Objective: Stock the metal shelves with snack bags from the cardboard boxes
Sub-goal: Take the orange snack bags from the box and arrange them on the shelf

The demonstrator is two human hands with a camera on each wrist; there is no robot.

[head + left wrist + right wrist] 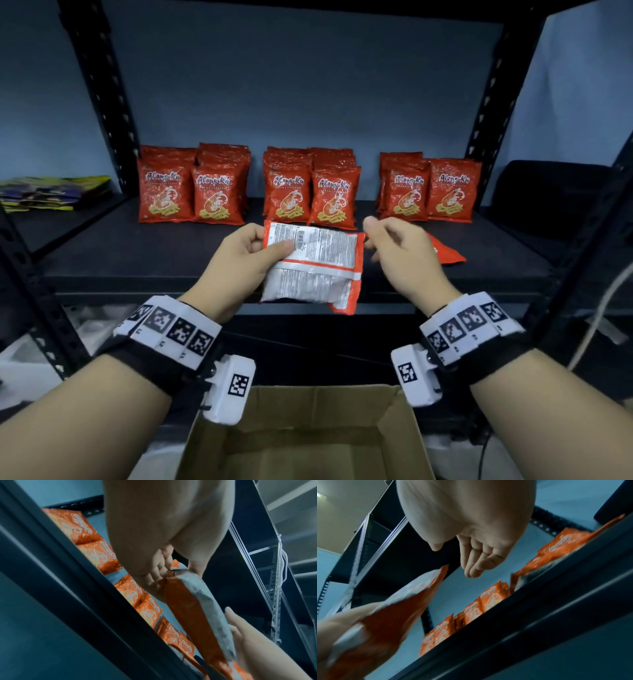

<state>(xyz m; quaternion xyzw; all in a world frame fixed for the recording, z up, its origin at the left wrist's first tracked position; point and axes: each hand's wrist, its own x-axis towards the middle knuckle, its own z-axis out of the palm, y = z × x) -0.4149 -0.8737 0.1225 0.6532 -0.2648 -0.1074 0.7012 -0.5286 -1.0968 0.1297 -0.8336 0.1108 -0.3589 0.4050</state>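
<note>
1. Red-and-white prawn cracker bags [310,265], a small stack, printed white backs up, at centre frame of the head view, above the front edge of the black metal shelf [144,253].
2. Gripped by the left hand [245,258] at the stack's left end: thumb across the white back, fingers curled underneath.
3. Same grip in the left wrist view: left hand [159,566] pinching the top end of the held bags [193,615], stack running down toward lower right.
4. Right hand [399,251] just right of the stack, fingers loosely curled, holding nothing; index fingertip raised near the stack's upper right corner, contact not clear.
5. From the right wrist view: right hand [476,555] with fingers hanging relaxed and apart from the held bags [388,615] at lower left.
6. Standing upright along the back of the shelf, three groups of red prawn cracker bags: left group [191,186], middle group [310,192], right group [428,188].
7. Lying flat on the shelf behind the right hand, one more red bag [447,251], mostly hidden.
8. Open cardboard box [305,435] at bottom centre, below the wrists, inside looking bare as far as visible.
9. Flat yellow-and-purple packets [51,193] at far left, on a neighbouring shelf.
10. Black object [548,198] at far right, unidentifiable.
</note>
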